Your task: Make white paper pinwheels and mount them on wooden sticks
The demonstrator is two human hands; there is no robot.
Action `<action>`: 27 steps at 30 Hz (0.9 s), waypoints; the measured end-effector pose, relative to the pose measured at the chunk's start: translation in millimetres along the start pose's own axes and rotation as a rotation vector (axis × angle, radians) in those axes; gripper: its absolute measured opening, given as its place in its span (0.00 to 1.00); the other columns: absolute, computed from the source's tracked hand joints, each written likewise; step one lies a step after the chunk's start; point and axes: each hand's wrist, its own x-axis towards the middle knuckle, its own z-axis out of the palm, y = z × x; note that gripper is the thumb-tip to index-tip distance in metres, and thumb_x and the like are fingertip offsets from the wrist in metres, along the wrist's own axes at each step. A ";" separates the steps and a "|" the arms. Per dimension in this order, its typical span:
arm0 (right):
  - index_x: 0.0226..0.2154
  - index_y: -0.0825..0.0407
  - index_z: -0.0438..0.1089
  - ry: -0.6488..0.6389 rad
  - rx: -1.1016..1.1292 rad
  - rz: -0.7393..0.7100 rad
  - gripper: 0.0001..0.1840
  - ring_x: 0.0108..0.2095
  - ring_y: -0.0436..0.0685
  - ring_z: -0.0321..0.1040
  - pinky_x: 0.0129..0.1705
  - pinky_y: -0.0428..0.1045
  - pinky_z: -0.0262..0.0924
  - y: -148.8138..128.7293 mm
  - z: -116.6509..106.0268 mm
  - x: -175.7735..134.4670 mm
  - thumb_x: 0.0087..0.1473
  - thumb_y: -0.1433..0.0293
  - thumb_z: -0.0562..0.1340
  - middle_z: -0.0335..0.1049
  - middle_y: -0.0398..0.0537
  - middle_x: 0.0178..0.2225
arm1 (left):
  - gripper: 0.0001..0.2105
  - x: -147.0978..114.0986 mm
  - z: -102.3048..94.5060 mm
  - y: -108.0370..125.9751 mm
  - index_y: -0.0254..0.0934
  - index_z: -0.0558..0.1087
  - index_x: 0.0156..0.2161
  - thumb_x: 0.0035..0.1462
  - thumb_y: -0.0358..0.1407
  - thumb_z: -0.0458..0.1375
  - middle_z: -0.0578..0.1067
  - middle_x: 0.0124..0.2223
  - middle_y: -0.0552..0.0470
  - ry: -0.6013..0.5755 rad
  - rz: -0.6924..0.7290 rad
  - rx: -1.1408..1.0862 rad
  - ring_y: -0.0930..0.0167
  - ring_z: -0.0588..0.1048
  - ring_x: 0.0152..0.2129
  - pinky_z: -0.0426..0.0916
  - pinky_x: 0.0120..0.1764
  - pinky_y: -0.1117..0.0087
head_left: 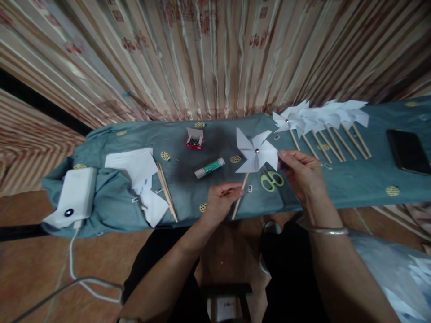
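A white paper pinwheel (pixel 249 154) with a shiny pin at its centre is held up above the table. My left hand (pixel 222 197) pinches its wooden stick. The fingertips of my right hand (pixel 301 170) are closed on the tip of its right-hand blade. Just below the pinwheel, green-handled scissors (pixel 271 180) lie on the cloth, their blades partly hidden. A glue stick (pixel 209 168) lies to the left, and behind it stands an open red box of metal pins (pixel 195 140).
Several finished pinwheels (pixel 323 117) lie in a row at the back right, near a black phone (pixel 409 150). On the left are paper sheets (pixel 129 162), wooden sticks (pixel 166 193) and a white power bank (pixel 76 190) with a cable. A pleated curtain (pixel 215 58) hangs behind the cloth-covered table (pixel 357 190).
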 end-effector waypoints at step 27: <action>0.20 0.50 0.77 -0.121 -0.016 0.177 0.13 0.22 0.44 0.64 0.25 0.41 0.59 -2.2 9.4 -18.2 0.30 0.62 0.77 0.74 0.42 0.21 | 0.10 4.6 -3.0 1.2 0.38 0.82 0.30 0.36 0.35 0.70 0.82 0.30 0.52 0.021 0.074 -0.011 0.72 0.76 0.27 0.71 0.36 0.71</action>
